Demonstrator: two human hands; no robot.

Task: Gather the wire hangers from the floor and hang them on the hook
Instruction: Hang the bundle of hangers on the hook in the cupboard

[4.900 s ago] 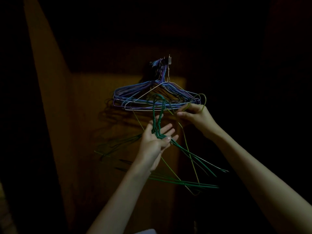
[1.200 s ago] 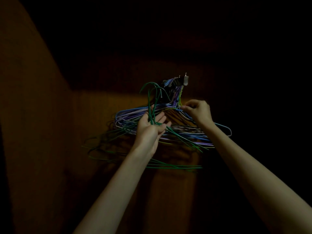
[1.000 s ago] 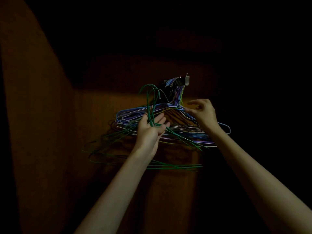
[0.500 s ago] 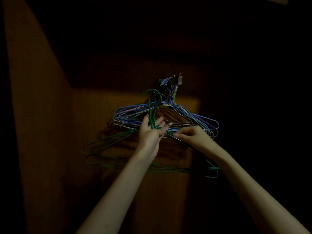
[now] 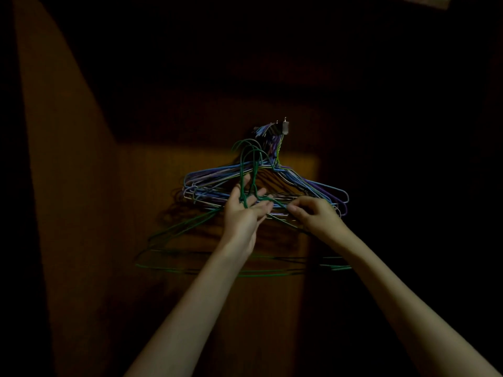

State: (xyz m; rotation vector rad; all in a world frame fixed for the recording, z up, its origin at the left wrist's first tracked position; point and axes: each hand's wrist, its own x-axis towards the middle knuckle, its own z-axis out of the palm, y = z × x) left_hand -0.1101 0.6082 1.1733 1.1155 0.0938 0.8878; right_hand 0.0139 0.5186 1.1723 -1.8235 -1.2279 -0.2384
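The left hand (image 5: 243, 213) has its fingers (image 5: 260, 193) spread and mostly straight, with the necks of the green hangers (image 5: 190, 269) threaded between them and resting against the palm; their hook ends arch up above the fingertips, just below and left of the hook (image 5: 285, 128), not on it. Their wide bodies hang down and out to both sides below the wrists. The right hand (image 5: 313, 216) is just beside the left, its fingers (image 5: 295, 209) curled together and pinching a thin wire at the lower edge of the bundle; which hanger it belongs to is too dark to tell. The blue hangers (image 5: 321, 186), blue, purple and pale, hang bunched on the hook, fixed to the wooden door (image 5: 81, 213)
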